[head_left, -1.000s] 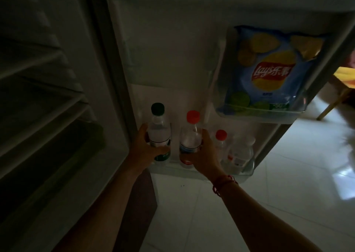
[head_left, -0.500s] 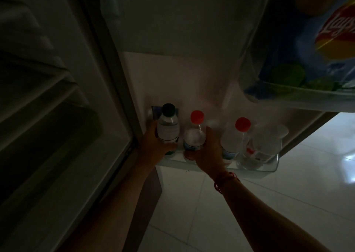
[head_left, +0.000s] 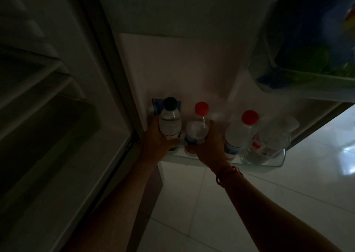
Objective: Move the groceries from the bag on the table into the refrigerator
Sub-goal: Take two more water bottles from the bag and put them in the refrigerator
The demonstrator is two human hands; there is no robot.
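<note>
Door shelf (head_left: 265,164) holds both gripped bottles upright: left hand (head_left: 155,142) curls fingers (head_left: 154,123) round dark-capped bottle (head_left: 170,123), right hand (head_left: 209,148) round adjacent red-capped bottle (head_left: 197,128).

Dim room over a pale tiled floor.
Below and to the right of the grip, glossy pale floor tiles (head_left: 192,203) run with thin grout lines. Far right of the grip, a bright patch of light (head_left: 348,155) reflects off them. Left of the grip, the refrigerator (head_left: 107,90) interior is unlit, its shelves (head_left: 38,75) faint in the gloom.

Left hand (head_left: 158,139), right hand (head_left: 210,149), both curled.
</note>
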